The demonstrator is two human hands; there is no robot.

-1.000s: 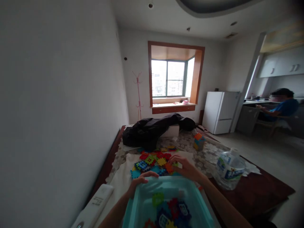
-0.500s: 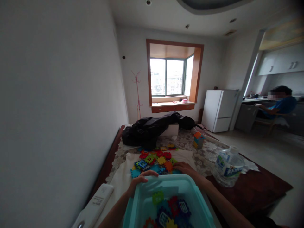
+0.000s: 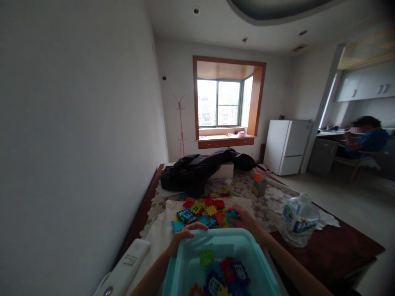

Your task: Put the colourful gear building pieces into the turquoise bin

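left hand (image 3: 182, 238) gripping bin (image 3: 197, 246) rim, right hand (image 3: 245, 220) on blocks (image 3: 203, 211)

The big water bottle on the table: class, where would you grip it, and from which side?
Grip the water bottle around its ribbed, labelled body, coming from its left, where the right hand is nearest. It stands upright and looks too wide for the small cap to give a sure hold.

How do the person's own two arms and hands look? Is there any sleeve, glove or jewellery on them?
Both forearms are bare as far as the picture shows: no sleeve reaches the wrists. The left hand and the right hand wear no gloves. No watch, bracelet or ring can be made out, though the picture is dim and small details could be missed.
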